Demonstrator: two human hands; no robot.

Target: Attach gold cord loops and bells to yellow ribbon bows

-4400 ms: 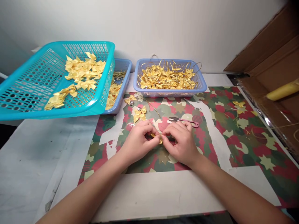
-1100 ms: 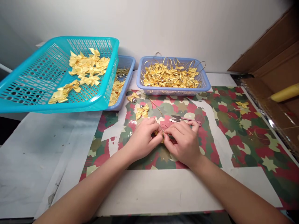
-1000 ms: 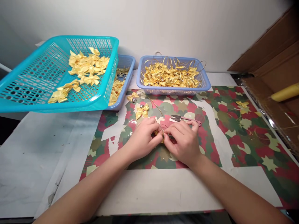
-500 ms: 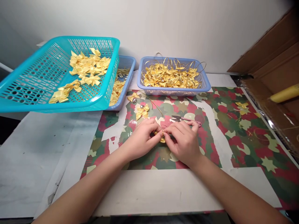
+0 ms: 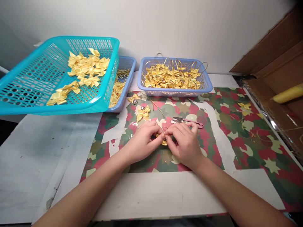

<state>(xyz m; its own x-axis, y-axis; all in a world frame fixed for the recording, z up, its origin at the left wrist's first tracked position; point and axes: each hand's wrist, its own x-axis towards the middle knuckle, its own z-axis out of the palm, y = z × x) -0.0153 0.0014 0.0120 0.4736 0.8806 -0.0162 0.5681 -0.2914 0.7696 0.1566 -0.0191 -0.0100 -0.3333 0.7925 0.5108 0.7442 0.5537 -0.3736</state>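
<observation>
Over the camouflage-patterned sheet, my left hand (image 5: 145, 138) and my right hand (image 5: 186, 143) meet fingertip to fingertip. Both pinch a small yellow ribbon bow (image 5: 164, 143), mostly covered by the fingers. A thin strand rises between the fingertips; its ends are hidden. Just beyond my left hand lies a yellow bow with a silver bell (image 5: 143, 113), and behind it a second bow with a bell (image 5: 134, 99), beside a gold cord (image 5: 156, 105). Thread snips (image 5: 188, 121) with a pink handle lie right behind my right hand.
A turquoise basket (image 5: 94, 105) of yellow bows sits at the left, overlapping a blue basket (image 5: 127, 91) with bows and cords. Another blue basket (image 5: 175, 92) holds bows with looped gold cords. A loose bow (image 5: 244, 106) lies at right, near a cardboard box (image 5: 272, 50).
My hands stay together on the bow, with only slight finger movement. The whole view has shifted a little, so the baskets appear slightly further left.
</observation>
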